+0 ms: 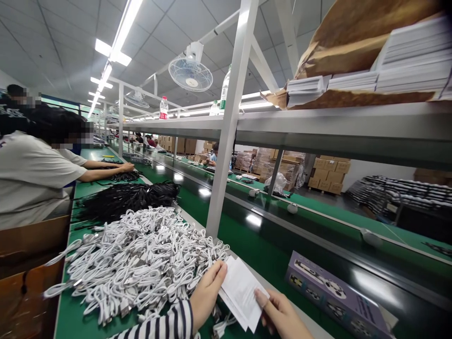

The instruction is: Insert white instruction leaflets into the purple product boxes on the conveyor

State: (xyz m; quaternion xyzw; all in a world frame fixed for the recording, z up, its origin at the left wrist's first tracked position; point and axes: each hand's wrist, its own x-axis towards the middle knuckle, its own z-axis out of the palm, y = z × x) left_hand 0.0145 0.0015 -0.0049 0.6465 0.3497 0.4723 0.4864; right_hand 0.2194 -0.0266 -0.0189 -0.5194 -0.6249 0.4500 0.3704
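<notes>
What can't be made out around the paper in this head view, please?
In the head view:
Any print on the paper sheets: too small.
Lettering on the purple box: too small.
Right hand: wrist cut off by bottom edge.
Lower white cables: hidden by the pile.

The green counter runs from the bottom of the frame toward the upper left. It carries a heap of white cables at lower left and, just beyond, a heap of black cables. A green conveyor belt runs alongside at centre right, with a purple box at lower right. Overhead, a grey shelf holds white packs on brown paper at upper right, and a water bottle further along.
</notes>
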